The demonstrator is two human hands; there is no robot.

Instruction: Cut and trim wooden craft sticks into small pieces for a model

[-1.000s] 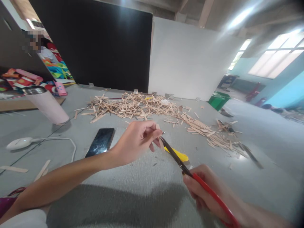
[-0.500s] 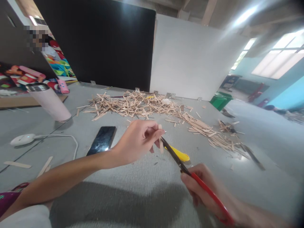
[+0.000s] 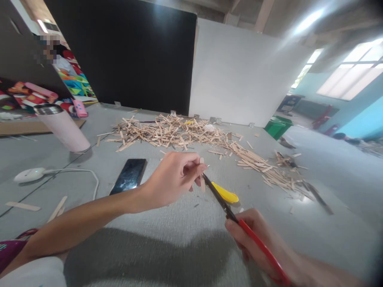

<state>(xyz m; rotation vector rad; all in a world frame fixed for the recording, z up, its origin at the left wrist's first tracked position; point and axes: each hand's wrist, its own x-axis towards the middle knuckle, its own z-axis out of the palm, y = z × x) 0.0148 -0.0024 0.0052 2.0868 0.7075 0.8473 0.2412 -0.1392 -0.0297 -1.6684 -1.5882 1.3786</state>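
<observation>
- Pinched between the thumb and fingers of the person's left hand [image 3: 176, 175] is a short, flat, pale wooden stick [image 3: 202, 186]; the hold is narrow and leaves the lower end bare, probably so that the fingertips stay clear of metal.
- Curled closely round the handles, the right hand [image 3: 265, 229] holds a pair of long red-handled scissors with dark metal blades [image 3: 229, 212]. Their tips reach the stick beside the left fingers; whether they bite into it cannot be told.
- Both hands meet on the near side of a loose, tangled heap of pale wooden sticks [image 3: 170, 133], which serves as landmark; stick and scissors are there too, likely held apart from the heap to give the blades room.
- Beneath the scissors' line, also nearer than the heap, a slim bright-yellow plastic object [image 3: 226, 193] lies on the grey tabletop [image 3: 155, 219], perhaps left there for easy reach.
- Rightward from the heap trails a band of roughly aligned, pale wooden sticks [image 3: 259, 162], more ordered than the tangle.
- Nearer than the heap's left end lies a flat black rectangular phone [image 3: 128, 177]; farther left stands a pale-pink cylindrical bottle with a steel rim [image 3: 66, 129], both seemingly placed outside the working spot.
</observation>
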